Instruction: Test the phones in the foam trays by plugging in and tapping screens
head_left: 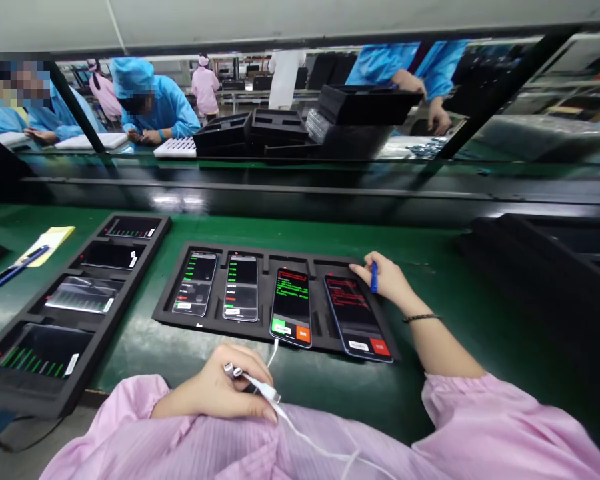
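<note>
The left hand [223, 385] grips white USB cable ends [270, 392]; the right hand [387, 280] (grip hard to tell) is nearer the rightmost smartphone [356, 313], just to its left, long axis slanting away.

A black foam tray [265, 287] carries, face up and lit, the leftmost phone [195, 285] and second phone [241, 287] toward nine o'clock, showing green and red lines; nearer three, the third phone [291, 308] has green and orange blocks; at three, the rightmost phone [356, 313] shows red text. White cables [269, 392] gather around six, one meeting the third phone's near end.
</note>
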Tool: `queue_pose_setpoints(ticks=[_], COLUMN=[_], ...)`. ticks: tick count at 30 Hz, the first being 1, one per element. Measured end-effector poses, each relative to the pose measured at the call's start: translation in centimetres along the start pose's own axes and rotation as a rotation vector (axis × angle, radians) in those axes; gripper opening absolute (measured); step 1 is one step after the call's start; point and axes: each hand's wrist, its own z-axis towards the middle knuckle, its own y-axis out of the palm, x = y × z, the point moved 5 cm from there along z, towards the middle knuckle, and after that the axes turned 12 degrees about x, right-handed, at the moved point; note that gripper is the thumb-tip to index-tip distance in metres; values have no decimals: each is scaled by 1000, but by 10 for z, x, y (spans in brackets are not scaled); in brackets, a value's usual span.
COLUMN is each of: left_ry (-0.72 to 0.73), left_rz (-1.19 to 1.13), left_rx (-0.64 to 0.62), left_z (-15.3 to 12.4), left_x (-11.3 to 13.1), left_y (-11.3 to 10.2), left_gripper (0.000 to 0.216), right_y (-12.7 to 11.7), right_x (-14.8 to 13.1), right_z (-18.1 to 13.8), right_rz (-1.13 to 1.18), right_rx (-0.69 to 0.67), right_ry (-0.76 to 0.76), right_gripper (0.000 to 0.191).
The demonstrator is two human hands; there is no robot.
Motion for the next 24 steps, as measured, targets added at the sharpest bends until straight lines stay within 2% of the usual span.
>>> queue_pose_setpoints(ticks=[6, 10, 11, 13, 15, 17, 19, 21, 24], left_ry=[7, 31, 26, -4, -50, -76, -89, -86, -50], left_rz=[22, -27, -35, -23, 12, 24, 23, 26, 15], left_rx=[-14, -11, -24, -73, -135, -169, -184, -194, -198], left_z=[3, 2, 1, 0, -2, -3, -4, -3, -2], left_x=[6, 11, 11, 10, 7, 6, 6, 7, 11], left_y=[-4, -7, -6, -4, -1, -1, -1, -1, -2], left_gripper=[42, 36, 36, 37, 40, 42, 42, 40, 32], right_y=[-14, -44, -50, -58, -53, -38, -18, -4, 1], right_x=[-3, -22, -33, -64, -97, -120, -131, -132, -130], right_z=[7, -21, -34, -67, -104, -137, -157, -165, -165], right_rz=[-14, 26, 76, 264, 330, 305, 245, 204, 201], right_rx=[80, 127, 131, 138, 90, 15, -95, -177, -217], right_ry=[93, 72, 22, -177, -433, -645, -734, -749, -769], right_gripper=[52, 42, 41, 38, 33, 27, 24, 25, 28])
